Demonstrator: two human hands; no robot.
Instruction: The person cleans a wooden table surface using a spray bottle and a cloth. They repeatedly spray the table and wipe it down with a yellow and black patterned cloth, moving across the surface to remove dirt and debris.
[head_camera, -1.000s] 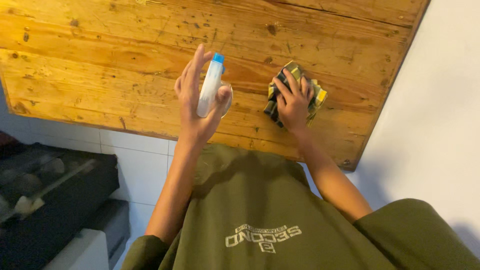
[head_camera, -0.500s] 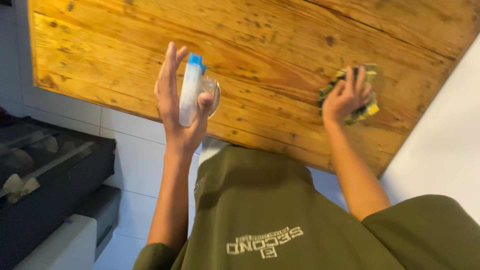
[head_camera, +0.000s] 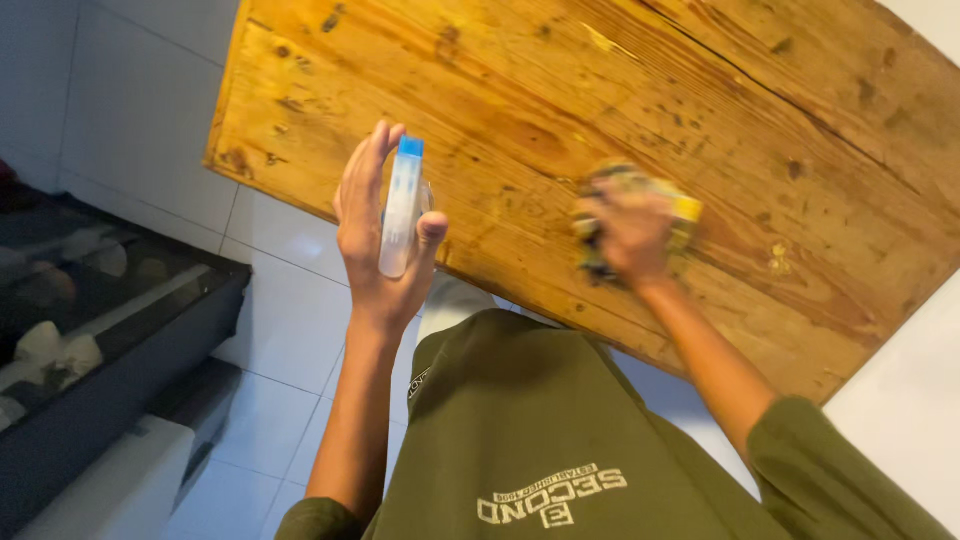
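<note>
A scarred, knotty wooden surface fills the upper frame, standing on a white tiled floor with a dark, glass-topped cabinet at lower left. From my remote seat I see the left hand raised over the near edge of the surface, its fingers and thumb wrapped around a slim white spray bottle with a blue cap, held upright. Just behind the bottle I make out something clear and rounded, too hidden to name. The right hand, blurred, is closed over a yellow and dark checked cloth, pressing it onto the wood well apart from the bottle. An olive green shirt covers the lower frame.
</note>
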